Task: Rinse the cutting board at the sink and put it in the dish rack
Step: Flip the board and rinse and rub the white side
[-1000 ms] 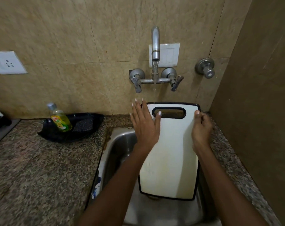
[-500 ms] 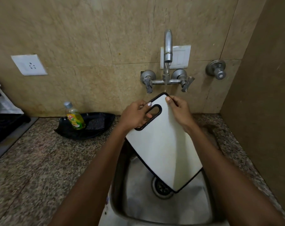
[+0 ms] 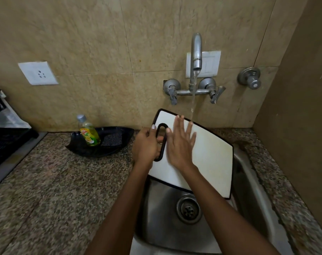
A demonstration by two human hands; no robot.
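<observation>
A white cutting board (image 3: 209,159) with a black rim and a handle slot is held over the steel sink (image 3: 160,223), turned sideways with its handle end to the left. My left hand (image 3: 147,144) grips the board through the handle slot. My right hand (image 3: 180,144) lies flat on the board's face, fingers spread. Water runs from the wall tap (image 3: 196,52) and lands on the board's far edge near my right fingertips. A dark dish rack (image 3: 3,137) stands at the far left edge of the counter, partly cut off.
A green dish-soap bottle (image 3: 88,133) leans in a black tray (image 3: 105,142) with a scrub pad on the granite counter (image 3: 55,190). A brown side wall (image 3: 300,126) closes the right. A wall socket (image 3: 37,73) and a separate valve (image 3: 249,78) are on the tiles.
The board has been turned from a tilted diagonal to lying sideways under the stream. My right hand left the top corner and now lies flat on its face. The water flow looks stronger.
</observation>
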